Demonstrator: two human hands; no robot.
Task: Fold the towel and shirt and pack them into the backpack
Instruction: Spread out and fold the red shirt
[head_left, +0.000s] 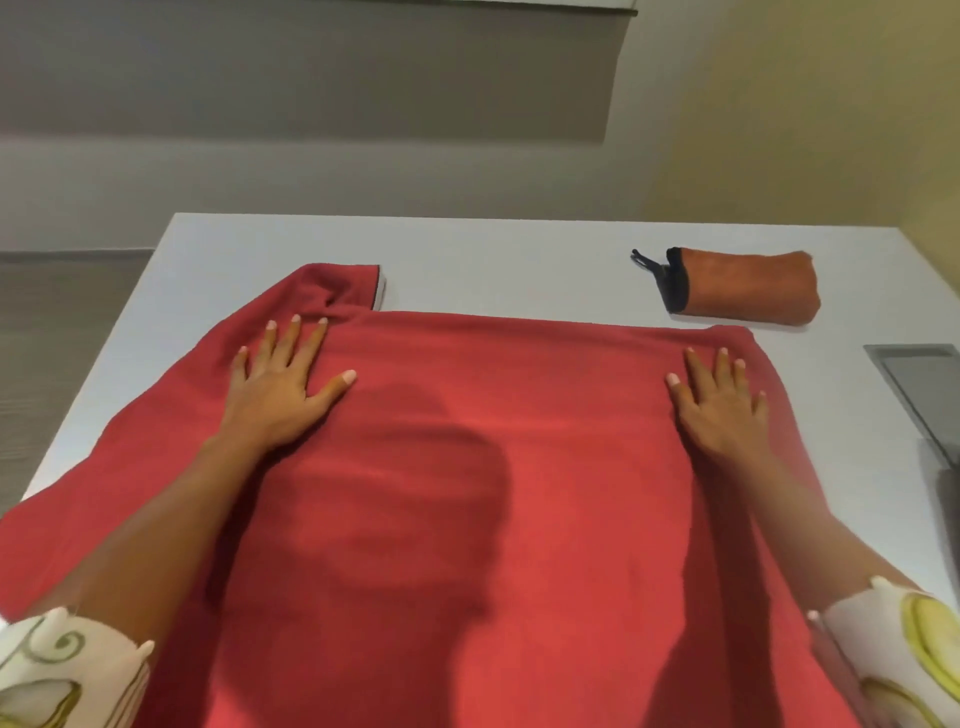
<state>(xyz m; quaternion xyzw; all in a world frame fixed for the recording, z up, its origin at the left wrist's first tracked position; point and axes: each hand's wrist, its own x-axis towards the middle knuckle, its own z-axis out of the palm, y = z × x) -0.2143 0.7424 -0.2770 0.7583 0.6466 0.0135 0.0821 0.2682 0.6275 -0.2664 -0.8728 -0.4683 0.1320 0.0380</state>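
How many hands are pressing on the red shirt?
2. The left hand lies flat on the red shirt near its sleeve; the right hand lies flat near its far right corner.

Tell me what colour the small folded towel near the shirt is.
The towel is orange with dark trim at one end; head view.

left hand (283, 387) flat, right hand (719, 402) flat, fingers spread

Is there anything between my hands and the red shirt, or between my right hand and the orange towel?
Nothing visible. The left hand and right hand lie flat on the shirt. Only bare table separates the shirt's far edge from the towel. The backpack is not in view.
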